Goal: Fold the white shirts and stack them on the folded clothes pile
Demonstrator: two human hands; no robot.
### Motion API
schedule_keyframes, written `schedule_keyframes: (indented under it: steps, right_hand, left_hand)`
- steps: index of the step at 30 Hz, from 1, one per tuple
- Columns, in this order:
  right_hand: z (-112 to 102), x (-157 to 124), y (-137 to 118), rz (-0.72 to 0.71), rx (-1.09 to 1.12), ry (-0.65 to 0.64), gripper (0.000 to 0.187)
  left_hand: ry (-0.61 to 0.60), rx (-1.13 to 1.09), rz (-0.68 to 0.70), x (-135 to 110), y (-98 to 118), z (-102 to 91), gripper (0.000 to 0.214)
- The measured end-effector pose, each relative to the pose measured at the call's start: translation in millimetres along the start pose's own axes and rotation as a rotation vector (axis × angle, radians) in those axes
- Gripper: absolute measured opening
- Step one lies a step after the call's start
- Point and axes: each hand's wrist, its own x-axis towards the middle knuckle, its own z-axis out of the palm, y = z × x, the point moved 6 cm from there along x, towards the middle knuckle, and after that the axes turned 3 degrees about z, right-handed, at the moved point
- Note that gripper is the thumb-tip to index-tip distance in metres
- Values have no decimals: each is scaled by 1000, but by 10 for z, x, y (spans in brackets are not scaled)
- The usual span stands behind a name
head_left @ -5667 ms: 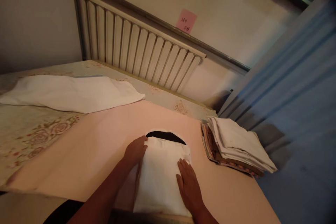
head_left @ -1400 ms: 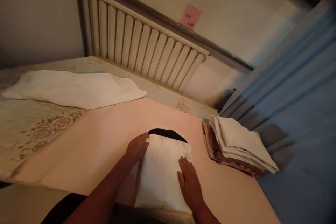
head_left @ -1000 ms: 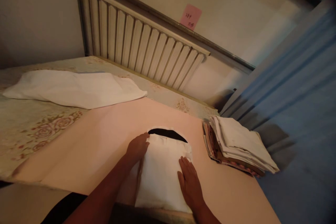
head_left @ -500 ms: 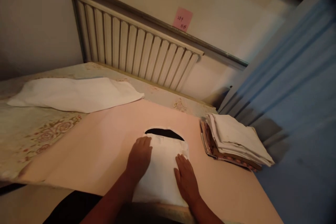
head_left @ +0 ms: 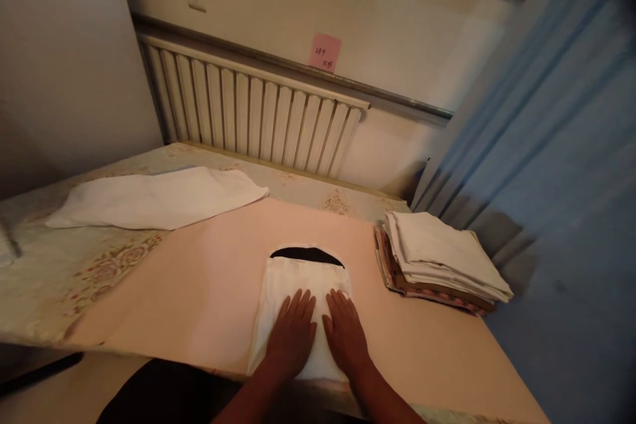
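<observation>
A folded white cloth (head_left: pixel 278 285) with a dark curved opening at its far end lies on the pink sheet (head_left: pixel 199 285) near the front edge. Both my hands lie flat on its near half, side by side. My left hand (head_left: pixel 293 334) has its fingers stretched out and pressed on the cloth. My right hand (head_left: pixel 344 332) rests the same way just beside it, fingers spread forward. Neither hand grips anything.
A stack of folded cloths (head_left: pixel 440 262) sits at the right of the pink sheet. A loose white cloth (head_left: pixel 159 189) lies at the back left on the floral cover (head_left: pixel 54 258). A radiator (head_left: pixel 253 112) lines the wall; a blue curtain (head_left: pixel 561 165) hangs at the right.
My left hand has slid from the cloth's far left corner to its near middle, beside my right hand, which moved slightly inward. The view has tilted up and levelled.
</observation>
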Motion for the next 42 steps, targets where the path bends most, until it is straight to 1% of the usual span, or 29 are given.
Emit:
schedule_keyframes:
  steps: [3, 6, 10, 15, 19, 21, 22, 24, 26, 28, 29, 32, 36, 39, 42]
  right_hand:
    - [21, 25, 16, 7, -11, 9, 46]
    - [22, 76, 58, 62, -3, 25, 46]
    - [16, 145, 90, 99, 17, -5, 48]
    - [-19, 174, 139, 107, 40, -27, 47]
    - [-27, 219, 135, 151, 54, -115, 45]
    - [-43, 243, 54, 175, 57, -123, 44]
    - [-55, 247, -23, 160, 63, -104, 44]
    - [-63, 221, -231, 72, 85, -43, 43]
    - [-30, 135, -434, -36, 112, 0, 42]
    - [22, 12, -545, -99, 125, 17, 41]
    - [42, -51, -561, -113, 127, 22, 41]
    - [53, -202, -480, -114, 111, 32, 44]
    - [22, -298, -289, -118, 53, 10, 47]
    - [21, -344, -171, -106, 12, -14, 47]
    - [23, -413, -73, -75, -11, -6, 49]
  left_hand:
    - [6, 14, 9, -5, -24, 7, 53]
    - [29, 69, 30, -7, -40, 50, 54]
    - [61, 132, 64, -16, -57, 68, 54]
    - [96, 182, 87, -74, -148, -42, 51]
    - [114, 212, 85, -144, -271, -128, 50]
    - [122, 218, 87, -164, -305, -144, 50]
    - [131, 220, 86, -170, -314, -148, 49]
    - [148, 225, 83, -176, -317, -153, 49]
    - [162, 236, 87, -183, -306, -156, 48]
    - [170, 250, 92, -196, -297, -161, 48]
    - [175, 257, 93, -205, -296, -165, 49]
    - [179, 270, 75, -236, -315, -179, 49]
    - [149, 275, 31, -277, -378, -188, 50]
    - [137, 279, -12, -324, -467, -202, 51]
    - [139, 280, -50, -387, -577, -218, 53]
